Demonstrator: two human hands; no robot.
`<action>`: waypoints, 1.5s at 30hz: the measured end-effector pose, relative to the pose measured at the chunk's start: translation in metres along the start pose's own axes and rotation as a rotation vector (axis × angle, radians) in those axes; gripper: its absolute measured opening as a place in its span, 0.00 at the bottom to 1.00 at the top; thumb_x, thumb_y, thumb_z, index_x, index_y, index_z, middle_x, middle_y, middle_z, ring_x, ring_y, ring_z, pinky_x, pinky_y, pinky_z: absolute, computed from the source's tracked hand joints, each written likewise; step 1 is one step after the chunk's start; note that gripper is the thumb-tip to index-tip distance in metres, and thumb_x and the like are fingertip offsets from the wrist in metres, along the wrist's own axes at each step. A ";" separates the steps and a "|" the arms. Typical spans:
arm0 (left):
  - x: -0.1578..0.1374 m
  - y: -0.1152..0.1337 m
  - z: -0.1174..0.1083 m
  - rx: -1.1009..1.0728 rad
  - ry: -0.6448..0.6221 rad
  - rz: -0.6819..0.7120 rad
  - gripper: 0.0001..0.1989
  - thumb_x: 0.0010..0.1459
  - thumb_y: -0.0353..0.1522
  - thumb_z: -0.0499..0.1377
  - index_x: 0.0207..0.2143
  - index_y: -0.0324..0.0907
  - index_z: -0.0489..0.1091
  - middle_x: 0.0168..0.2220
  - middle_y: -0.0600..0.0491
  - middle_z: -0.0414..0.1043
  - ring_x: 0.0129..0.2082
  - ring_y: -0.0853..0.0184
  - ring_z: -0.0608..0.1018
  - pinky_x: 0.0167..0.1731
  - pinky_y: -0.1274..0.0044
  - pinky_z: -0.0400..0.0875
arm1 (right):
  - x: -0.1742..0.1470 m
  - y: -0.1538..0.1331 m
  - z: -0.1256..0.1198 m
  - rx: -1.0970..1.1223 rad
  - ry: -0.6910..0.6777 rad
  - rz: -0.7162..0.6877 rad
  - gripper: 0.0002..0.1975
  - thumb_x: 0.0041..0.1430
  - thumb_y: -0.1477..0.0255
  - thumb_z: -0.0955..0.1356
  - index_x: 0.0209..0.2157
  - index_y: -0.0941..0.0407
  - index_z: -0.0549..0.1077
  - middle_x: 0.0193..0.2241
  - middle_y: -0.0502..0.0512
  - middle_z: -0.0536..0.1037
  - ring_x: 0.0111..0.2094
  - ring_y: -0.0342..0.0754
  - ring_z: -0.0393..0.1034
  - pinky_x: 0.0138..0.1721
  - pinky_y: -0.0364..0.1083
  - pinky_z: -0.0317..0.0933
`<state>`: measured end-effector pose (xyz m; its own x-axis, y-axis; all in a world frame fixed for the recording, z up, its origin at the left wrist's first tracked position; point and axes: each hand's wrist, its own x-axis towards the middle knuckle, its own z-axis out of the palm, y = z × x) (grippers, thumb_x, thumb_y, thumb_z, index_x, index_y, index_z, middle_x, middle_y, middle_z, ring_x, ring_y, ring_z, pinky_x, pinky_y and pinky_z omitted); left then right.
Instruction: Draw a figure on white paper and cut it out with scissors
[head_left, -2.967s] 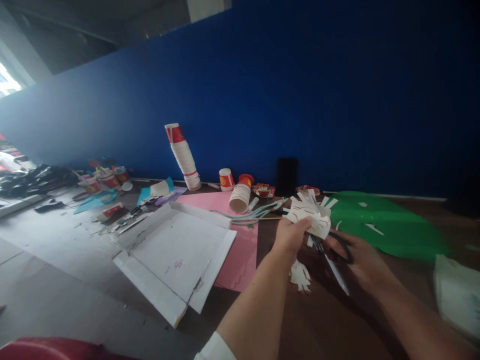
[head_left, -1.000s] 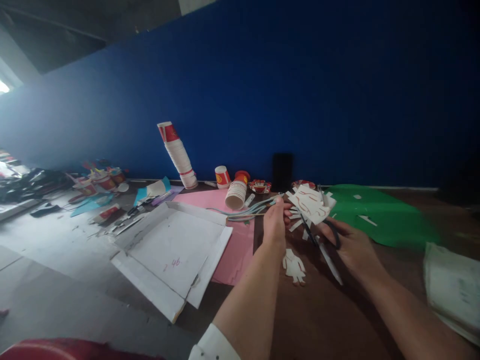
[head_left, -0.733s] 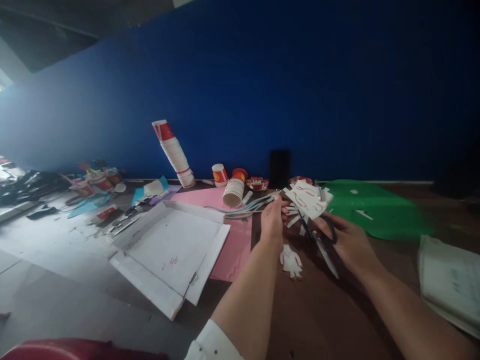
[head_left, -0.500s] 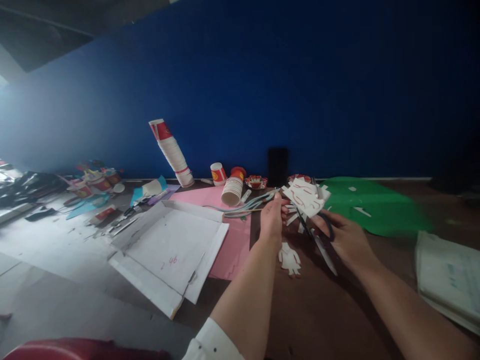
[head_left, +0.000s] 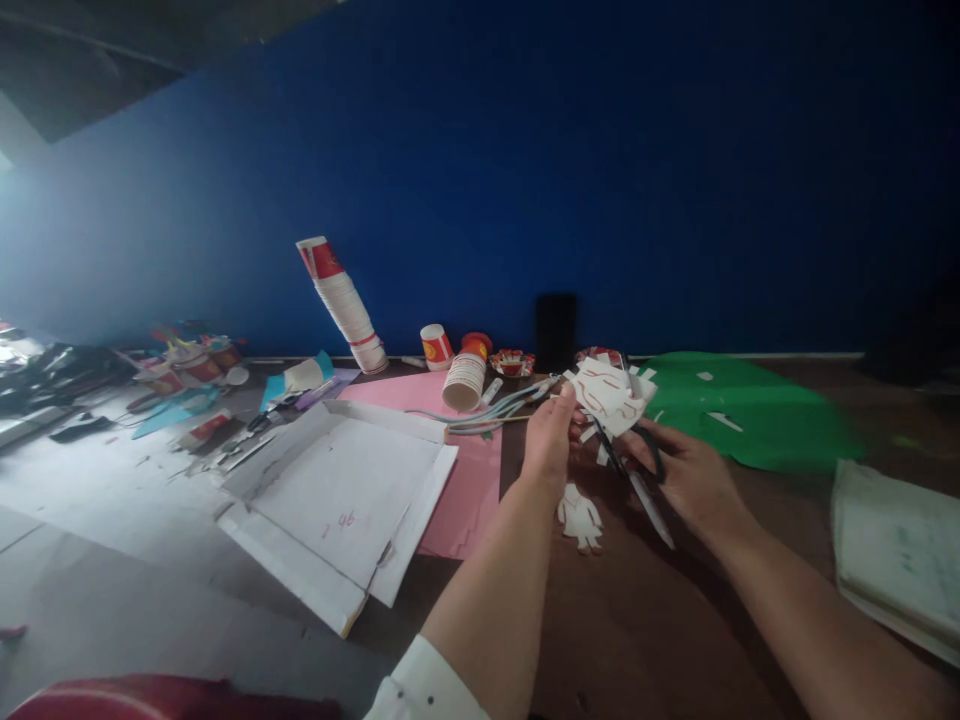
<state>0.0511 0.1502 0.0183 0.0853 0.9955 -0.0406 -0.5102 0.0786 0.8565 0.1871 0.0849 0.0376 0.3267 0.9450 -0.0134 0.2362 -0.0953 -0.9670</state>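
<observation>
My left hand (head_left: 551, 430) pinches a piece of white paper (head_left: 606, 392) by its left side. Reddish-brown lines run across this paper and its edge is cut into strips. My right hand (head_left: 690, 475) is closed round the dark handles of a pair of scissors (head_left: 616, 455), just below and right of the paper. Under my right hand shows a grey pointed blade (head_left: 651, 508); whether it belongs to the scissors I cannot tell. A white paper cutout shaped like a small figure (head_left: 579, 518) lies on the brown table between my forearms.
Left of my hands lie pink paper (head_left: 465, 500) and an open white box lid (head_left: 330, 500). Behind stand a leaning stack of paper cups (head_left: 349, 310), more cups (head_left: 463, 382) and a dark phone-like slab (head_left: 555, 330). Green paper (head_left: 757, 420) and a notebook (head_left: 896, 555) lie right.
My left hand has shifted slightly to the right and its grip on the paper has changed. The white paper has turned a little. My right hand and the scissors stay nearly in place.
</observation>
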 end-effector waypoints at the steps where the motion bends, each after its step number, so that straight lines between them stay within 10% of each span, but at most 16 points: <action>1: 0.000 -0.001 0.000 0.017 -0.012 0.002 0.32 0.46 0.59 0.69 0.26 0.40 0.68 0.23 0.57 0.64 0.20 0.77 0.61 0.19 0.84 0.54 | 0.000 0.001 0.000 0.005 -0.004 0.009 0.30 0.46 0.50 0.74 0.45 0.57 0.84 0.29 0.55 0.82 0.27 0.51 0.71 0.24 0.46 0.64; 16: 0.001 0.001 0.007 -0.020 -0.023 -0.076 0.26 0.33 0.43 0.77 0.32 0.37 0.77 0.22 0.55 0.71 0.20 0.75 0.67 0.24 0.80 0.62 | 0.013 0.009 0.001 -0.009 -0.113 -0.156 0.20 0.43 0.53 0.76 0.32 0.54 0.85 0.28 0.58 0.83 0.33 0.58 0.75 0.32 0.49 0.67; 28: 0.001 -0.017 0.001 -0.090 0.006 -0.064 0.30 0.31 0.46 0.77 0.34 0.36 0.78 0.27 0.50 0.77 0.23 0.70 0.74 0.25 0.78 0.68 | 0.017 0.024 0.001 0.004 -0.238 -0.031 0.33 0.44 0.49 0.76 0.46 0.58 0.84 0.19 0.50 0.76 0.19 0.48 0.67 0.22 0.46 0.62; 45: -0.001 -0.004 -0.011 0.072 -0.014 -0.024 0.19 0.42 0.37 0.75 0.36 0.38 0.79 0.32 0.48 0.81 0.29 0.64 0.79 0.34 0.75 0.74 | 0.005 0.013 -0.003 0.052 -0.365 -0.004 0.31 0.46 0.42 0.74 0.35 0.57 0.81 0.20 0.49 0.72 0.18 0.43 0.65 0.20 0.43 0.60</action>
<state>0.0437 0.1497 0.0095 0.1087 0.9926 -0.0550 -0.4454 0.0981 0.8899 0.1945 0.0879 0.0261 -0.0247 0.9956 -0.0901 0.1870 -0.0839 -0.9788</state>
